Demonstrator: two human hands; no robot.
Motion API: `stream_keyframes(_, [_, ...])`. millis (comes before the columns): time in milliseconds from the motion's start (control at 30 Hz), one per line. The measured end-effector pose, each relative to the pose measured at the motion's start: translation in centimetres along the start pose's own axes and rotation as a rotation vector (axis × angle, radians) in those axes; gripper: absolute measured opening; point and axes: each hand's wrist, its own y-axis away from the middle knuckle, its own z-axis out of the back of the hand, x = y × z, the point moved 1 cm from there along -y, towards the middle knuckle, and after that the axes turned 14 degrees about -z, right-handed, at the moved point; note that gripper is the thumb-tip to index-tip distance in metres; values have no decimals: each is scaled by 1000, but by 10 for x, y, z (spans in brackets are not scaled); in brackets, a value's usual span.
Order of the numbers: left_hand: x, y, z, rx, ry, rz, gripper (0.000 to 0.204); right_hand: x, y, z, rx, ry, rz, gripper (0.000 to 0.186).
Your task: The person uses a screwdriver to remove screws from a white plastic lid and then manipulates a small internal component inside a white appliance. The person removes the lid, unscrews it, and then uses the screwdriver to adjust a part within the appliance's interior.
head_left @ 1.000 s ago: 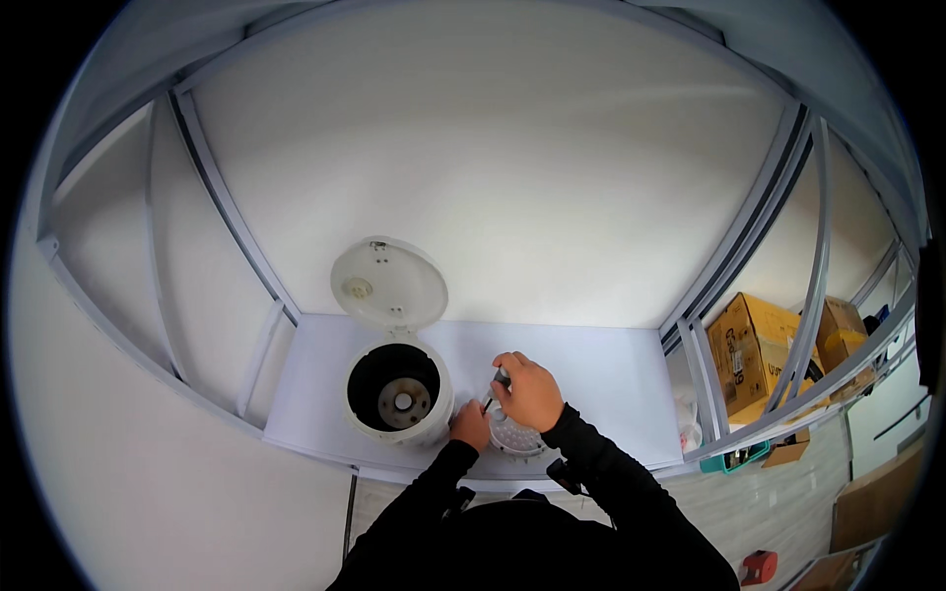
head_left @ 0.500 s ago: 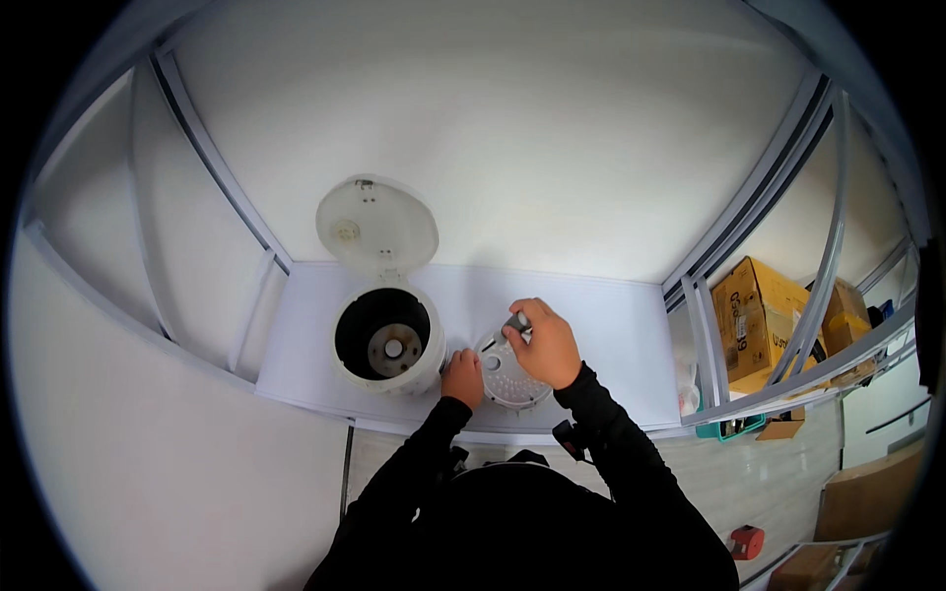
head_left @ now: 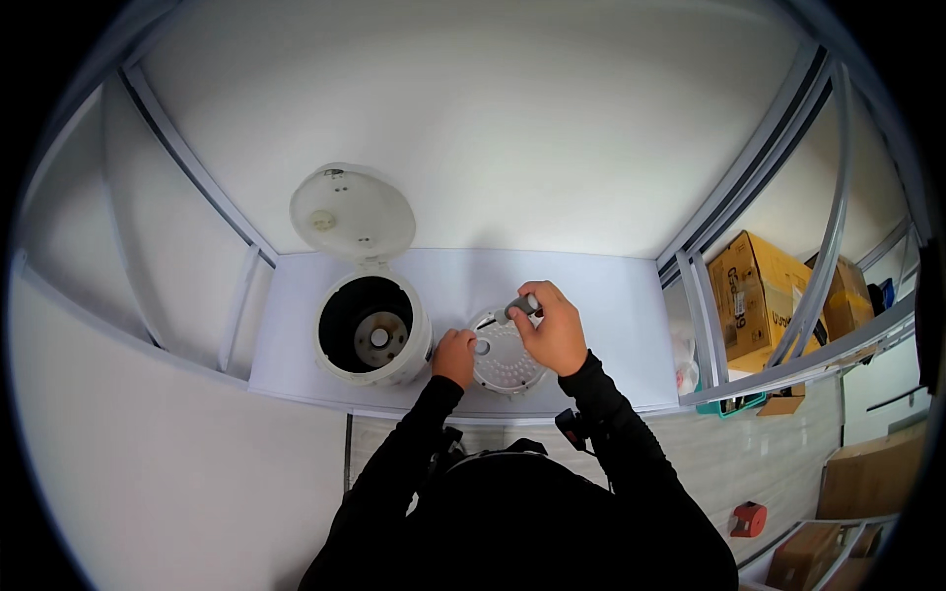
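A grey-handled screwdriver [head_left: 524, 306] is grasped in the right hand [head_left: 556, 329], its shaft pointed toward the left hand [head_left: 454, 357], over a white, perforated round part [head_left: 512, 361] near the worktop's [head_left: 611, 330] front edge. The left hand's fingers are bent at the part's left rim; whether anything is gripped there cannot be told. Nearer the worktop's left edge, a white cooker [head_left: 421, 330] is seen, lid [head_left: 360, 212] raised. Beyond the right edge, a yellow carton [head_left: 739, 305] is kept.
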Motion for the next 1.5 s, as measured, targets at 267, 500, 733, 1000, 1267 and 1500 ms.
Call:
stream_keyframes(267, [8,-12,-7,-104,34,-64,12,-2,0,6,-6,-21,6,29])
stream_keyframes(500, [3,-21,-2,-7,14,28,9,-6,1,5,18,-19,-6,28])
stream_keyframes(733, [4,-24,-3,-45,107,1,9,-4,1,4,25,-6,-10,28])
stream_keyframes(1000, [11,-22,-10,-42,72,10,10,-5,2,0,33,7,-8,28])
stream_keyframes(1267, [0,-16,-2,-70,112,50,19,-5,4,1,35,0,-6,28])
stream_keyframes(1500, [-24,8,16,-98,83,-5,21,-5,11,6,88,62,73,29])
